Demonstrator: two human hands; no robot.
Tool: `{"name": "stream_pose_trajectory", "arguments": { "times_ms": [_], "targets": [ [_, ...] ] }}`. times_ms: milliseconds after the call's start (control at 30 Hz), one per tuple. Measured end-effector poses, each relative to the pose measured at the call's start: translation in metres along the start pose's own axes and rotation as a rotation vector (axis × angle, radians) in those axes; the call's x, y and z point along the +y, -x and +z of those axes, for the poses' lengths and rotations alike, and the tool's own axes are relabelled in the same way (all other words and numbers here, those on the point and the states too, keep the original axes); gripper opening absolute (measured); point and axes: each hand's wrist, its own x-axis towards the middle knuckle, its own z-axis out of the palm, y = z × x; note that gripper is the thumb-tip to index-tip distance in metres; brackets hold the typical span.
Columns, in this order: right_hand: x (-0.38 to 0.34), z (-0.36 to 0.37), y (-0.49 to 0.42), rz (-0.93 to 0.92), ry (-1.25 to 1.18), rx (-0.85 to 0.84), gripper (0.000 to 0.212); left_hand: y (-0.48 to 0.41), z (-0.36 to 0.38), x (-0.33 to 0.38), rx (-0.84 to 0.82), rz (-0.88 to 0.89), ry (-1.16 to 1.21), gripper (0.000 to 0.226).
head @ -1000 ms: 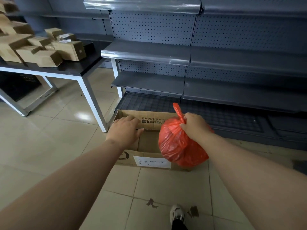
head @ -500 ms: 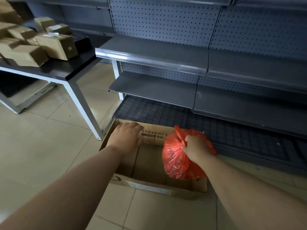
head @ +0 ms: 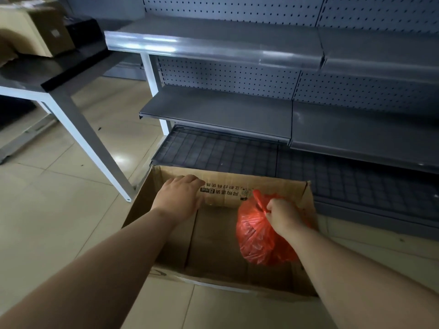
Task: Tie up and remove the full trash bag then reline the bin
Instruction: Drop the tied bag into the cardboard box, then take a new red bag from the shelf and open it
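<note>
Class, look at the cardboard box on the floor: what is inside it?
Inside the cardboard box is a tied red bag, gripped at its knot by the right hand. The rest of the floor looks bare. The bag hides the spot beneath it and its own contents.

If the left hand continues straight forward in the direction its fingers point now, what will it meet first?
The left hand already reaches the far wall of the cardboard box, so it would probably press into that wall first. The wire grid shelf lies behind it. Whether the fingers already touch the wall is unclear.
</note>
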Motion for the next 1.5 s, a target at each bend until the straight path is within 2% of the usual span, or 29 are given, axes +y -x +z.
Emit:
{"name": "stream_pose_trajectory", "arguments": {
  "times_ms": [133,267,500,667,867,1133,1333,1500],
  "targets": [
    [0.0,0.003,-0.013,-0.006,-0.009,0.055,0.027,-0.01,0.014,-0.004,0.0,0.017,-0.003,0.045],
    [-0.009,-0.02,-0.005,-0.004,-0.001,0.078,0.032,-0.008,-0.003,-0.003,-0.006,0.036,-0.004,0.046],
    [-0.03,-0.094,0.039,0.0,0.012,0.09,0.043,0.007,-0.082,0.008,0.002,0.065,0.016,0.044],
    [-0.039,-0.145,0.079,0.019,0.003,0.132,0.039,0.017,-0.138,0.023,-0.028,0.123,0.008,0.043],
    [-0.036,-0.203,0.121,0.069,-0.03,0.245,0.041,0.016,-0.193,0.056,0.01,0.249,-0.026,0.041],
    [0.021,-0.271,0.191,0.245,-0.049,0.407,0.044,0.012,-0.251,0.159,0.109,0.542,-0.065,0.044],
    [0.102,-0.307,0.266,0.456,-0.055,0.524,0.044,0.032,-0.279,0.278,0.175,0.771,-0.138,0.045],
    [0.181,-0.325,0.348,0.626,-0.076,0.579,0.043,0.073,-0.285,0.387,0.226,0.987,-0.09,0.048]
  ]
}}
